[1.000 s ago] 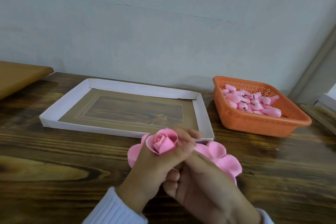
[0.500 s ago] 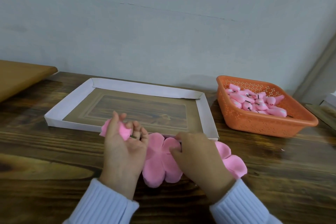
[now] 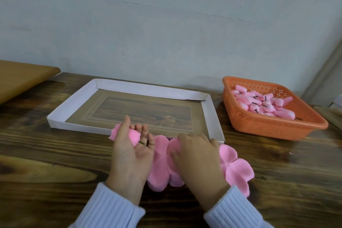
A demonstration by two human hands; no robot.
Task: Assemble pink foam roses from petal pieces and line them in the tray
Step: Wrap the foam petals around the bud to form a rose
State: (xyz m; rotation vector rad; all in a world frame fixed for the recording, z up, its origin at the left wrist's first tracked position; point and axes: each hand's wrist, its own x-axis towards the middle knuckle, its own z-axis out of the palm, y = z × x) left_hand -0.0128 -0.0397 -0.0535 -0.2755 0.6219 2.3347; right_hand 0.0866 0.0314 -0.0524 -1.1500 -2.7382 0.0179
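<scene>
Left hand (image 3: 129, 155), palm up, holds a rose (image 3: 132, 134) in curled fingers by the tray (image 3: 211, 116). Right hand (image 3: 199, 159) covers flat petals (image 3: 159, 172); grip unclear

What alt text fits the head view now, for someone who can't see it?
A person's left hand holds a pink foam piece while the right hand rests on flat pink petal pieces on a wooden table. Behind them lies a white-rimmed tray with no roses in it, and an orange basket of pink buds stands to its right.
</scene>
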